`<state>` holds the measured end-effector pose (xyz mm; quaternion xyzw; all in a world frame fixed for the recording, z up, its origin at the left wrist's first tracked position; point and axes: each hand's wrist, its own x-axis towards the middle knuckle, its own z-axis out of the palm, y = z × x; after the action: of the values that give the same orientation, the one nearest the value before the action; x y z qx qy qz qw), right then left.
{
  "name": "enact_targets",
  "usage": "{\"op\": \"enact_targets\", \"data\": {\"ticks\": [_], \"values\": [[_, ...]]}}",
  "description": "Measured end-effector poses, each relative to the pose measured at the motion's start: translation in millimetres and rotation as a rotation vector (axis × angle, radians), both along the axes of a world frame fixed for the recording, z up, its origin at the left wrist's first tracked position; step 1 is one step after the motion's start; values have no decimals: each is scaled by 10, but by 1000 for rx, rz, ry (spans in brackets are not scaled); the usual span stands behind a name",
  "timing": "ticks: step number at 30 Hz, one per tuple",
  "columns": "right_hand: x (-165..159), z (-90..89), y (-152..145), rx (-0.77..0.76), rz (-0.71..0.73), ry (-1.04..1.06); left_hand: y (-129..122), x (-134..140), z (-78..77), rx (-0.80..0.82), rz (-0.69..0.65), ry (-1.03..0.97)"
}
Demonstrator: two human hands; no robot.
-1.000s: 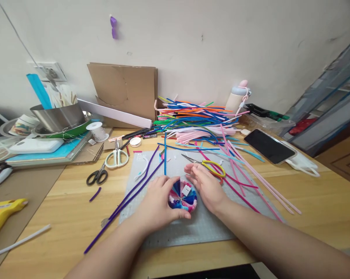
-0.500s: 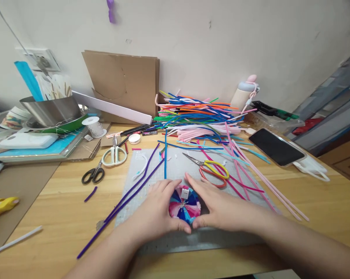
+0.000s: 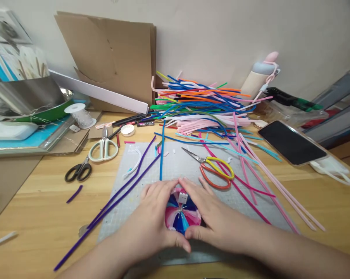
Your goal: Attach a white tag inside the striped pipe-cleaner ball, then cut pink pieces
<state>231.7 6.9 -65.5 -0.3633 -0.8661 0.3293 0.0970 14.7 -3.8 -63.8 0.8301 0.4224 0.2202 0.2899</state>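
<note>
A round pipe-cleaner disc (image 3: 182,221) lies low in the head view, its wedges pink, blue, light blue and magenta. A small white tag (image 3: 183,198) sits on its upper part, and silvery wire shows at its centre. From one side my left hand (image 3: 153,213) curves around the disc. My right hand (image 3: 214,213) cups the opposite side, so the two hands ring it with fingertips meeting at the far edge and thumbs close together at the near edge. Beneath is a grey cutting mat (image 3: 140,205). Yellow-and-orange-handled scissors (image 3: 217,170) lie just beyond my right hand.
Loose purple pipe cleaners (image 3: 119,197) lie on the left, pink ones (image 3: 282,190) on the right. A large pile of pipe cleaners (image 3: 204,104) sits by the wall. White-handled scissors (image 3: 103,149), black-handled scissors (image 3: 78,171), a wire spool (image 3: 80,115) and a phone (image 3: 292,141) surround the mat.
The camera view has tilted down and come nearer the table. My right fingertips have moved in against my left ones at the far edge. The disc stays between my hands.
</note>
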Motion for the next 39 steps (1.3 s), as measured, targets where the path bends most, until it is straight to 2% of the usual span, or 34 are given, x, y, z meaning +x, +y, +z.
{"op": "enact_targets", "data": {"ticks": [14,23,29,34,39], "values": [[-26,-5,4,5,-48,-18,-9,177,-30,18,0,-7],[-72,35,-21,-24,-61,-83,-39,220,-13,-17,56,12],[-30,9,16,23,-46,-33,-31,84,12,-48,3,-44],[43,65,59,120,-138,34,-33,-70,104,-117,-9,28],[62,74,24,7,-132,-25,-33,-66,87,-133,53,92]]}}
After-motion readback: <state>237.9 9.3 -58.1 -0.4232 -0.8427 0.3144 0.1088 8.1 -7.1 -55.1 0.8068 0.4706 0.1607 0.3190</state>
